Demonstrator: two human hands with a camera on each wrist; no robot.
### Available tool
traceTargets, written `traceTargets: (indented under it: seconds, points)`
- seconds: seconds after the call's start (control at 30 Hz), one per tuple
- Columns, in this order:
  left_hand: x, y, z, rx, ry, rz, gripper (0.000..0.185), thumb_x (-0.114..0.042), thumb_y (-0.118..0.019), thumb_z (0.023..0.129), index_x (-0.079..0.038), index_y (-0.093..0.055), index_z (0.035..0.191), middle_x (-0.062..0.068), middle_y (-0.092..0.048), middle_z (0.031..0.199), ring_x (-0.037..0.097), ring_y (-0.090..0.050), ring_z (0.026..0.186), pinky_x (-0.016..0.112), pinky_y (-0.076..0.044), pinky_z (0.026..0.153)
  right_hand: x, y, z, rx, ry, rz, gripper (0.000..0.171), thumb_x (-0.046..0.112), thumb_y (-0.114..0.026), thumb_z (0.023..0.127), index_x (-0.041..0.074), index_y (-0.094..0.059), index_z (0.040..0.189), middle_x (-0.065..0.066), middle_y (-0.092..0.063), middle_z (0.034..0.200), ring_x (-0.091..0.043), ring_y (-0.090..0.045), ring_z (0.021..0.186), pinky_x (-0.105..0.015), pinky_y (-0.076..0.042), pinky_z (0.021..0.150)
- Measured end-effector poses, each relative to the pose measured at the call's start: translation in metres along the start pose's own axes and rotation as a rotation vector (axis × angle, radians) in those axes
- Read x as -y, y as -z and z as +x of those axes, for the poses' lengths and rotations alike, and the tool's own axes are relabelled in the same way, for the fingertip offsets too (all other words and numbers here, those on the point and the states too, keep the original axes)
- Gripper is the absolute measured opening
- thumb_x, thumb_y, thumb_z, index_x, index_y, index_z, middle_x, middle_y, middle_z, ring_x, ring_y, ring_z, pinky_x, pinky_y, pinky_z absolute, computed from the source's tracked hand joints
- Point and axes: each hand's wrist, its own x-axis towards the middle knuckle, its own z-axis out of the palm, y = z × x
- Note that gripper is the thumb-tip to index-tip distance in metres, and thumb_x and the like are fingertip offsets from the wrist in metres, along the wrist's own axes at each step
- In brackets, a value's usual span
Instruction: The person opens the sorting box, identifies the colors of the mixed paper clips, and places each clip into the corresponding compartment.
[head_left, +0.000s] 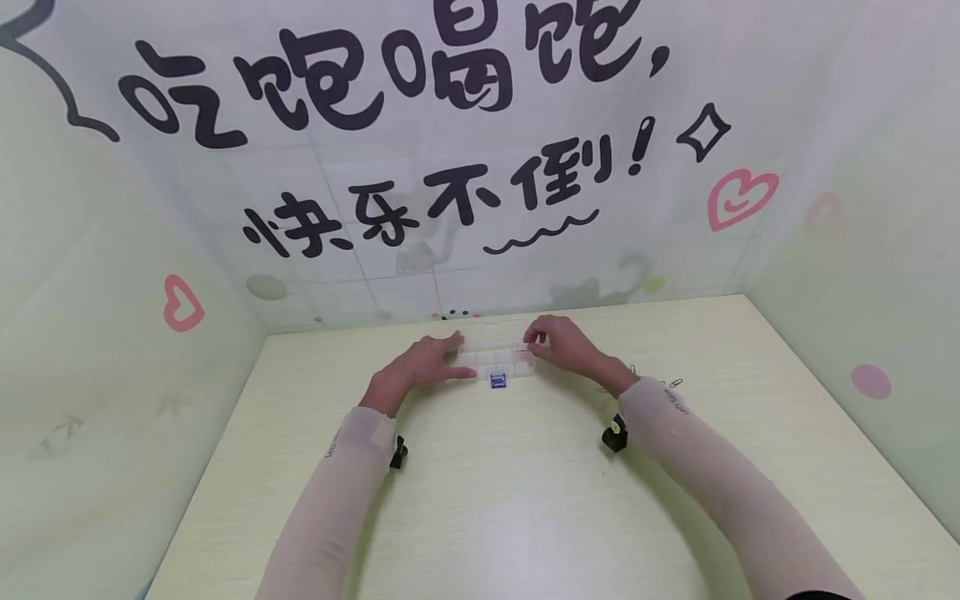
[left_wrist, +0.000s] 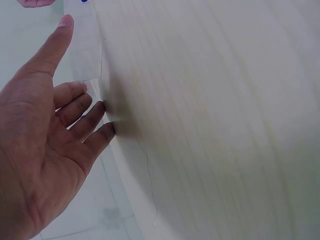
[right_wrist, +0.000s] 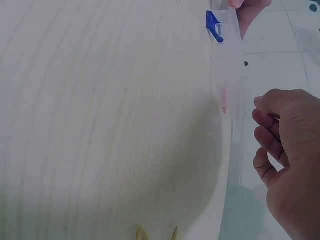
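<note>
In the head view a clear plastic compartment box (head_left: 495,357) with a raised lid (head_left: 491,332) lies near the table's back edge. A blue latch (head_left: 498,381) sits on its front. My left hand (head_left: 426,360) rests at the box's left end, thumb extended along the front and fingers at the side. My right hand (head_left: 566,343) hovers at the right end. Its fingers (right_wrist: 270,142) are loosely curled, with nothing visible between them in the right wrist view. A small pink-red piece (right_wrist: 224,100) shows inside the right end of the box; its kind is unclear.
Several paper clips (head_left: 677,383) lie on the table right of the box, partly behind my right forearm. Pale printed curtains (head_left: 480,283) stand behind and at both sides of the table (head_left: 495,500). Black straps (head_left: 615,435) hang at both wrists.
</note>
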Motion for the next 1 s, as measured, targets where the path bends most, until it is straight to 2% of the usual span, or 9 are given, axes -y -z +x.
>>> traceTargets:
  seconds: [0.3,0.53,0.83,1.0]
  points:
    - [-0.001,-0.002,-0.001,0.007,0.01,0.002,0.099,-0.058,-0.074,0.095,-0.006,-0.029,0.167,0.016,-0.042,0.166,0.034,-0.043,0.152,0.049,-0.037,0.123,-0.004,0.012,-0.013,0.02,0.004,0.007,0.009,0.0,-0.076,0.092,-0.004,-0.077,0.1,-0.011,-0.076,0.094,-0.026,-0.067,0.086,-0.04,-0.056,0.081]
    - [0.001,-0.003,0.0,0.007,0.022,-0.012,0.099,-0.059,-0.073,0.095,-0.008,-0.028,0.167,0.014,-0.04,0.167,0.035,-0.038,0.154,0.05,-0.035,0.124,-0.013,0.02,-0.022,0.025,0.013,-0.003,0.009,0.001,-0.077,0.092,-0.001,-0.077,0.101,-0.009,-0.076,0.094,-0.023,-0.066,0.086,-0.04,-0.056,0.081]
    - [-0.001,-0.001,-0.001,0.013,0.016,-0.003,0.099,-0.06,-0.072,0.095,-0.008,-0.028,0.167,0.014,-0.039,0.168,0.034,-0.037,0.155,0.05,-0.035,0.124,-0.02,0.034,-0.04,0.092,-0.015,-0.022,0.011,0.002,-0.076,0.093,-0.001,-0.077,0.103,-0.007,-0.076,0.096,-0.021,-0.066,0.087,-0.04,-0.057,0.082]
    - [-0.002,0.001,-0.001,0.014,0.016,0.0,0.098,-0.06,-0.072,0.096,-0.008,-0.029,0.167,0.014,-0.039,0.168,0.034,-0.036,0.155,0.049,-0.034,0.125,-0.022,0.043,-0.051,0.117,0.002,-0.03,0.011,0.002,-0.076,0.093,-0.002,-0.077,0.103,-0.007,-0.076,0.096,-0.023,-0.067,0.088,-0.042,-0.058,0.082]
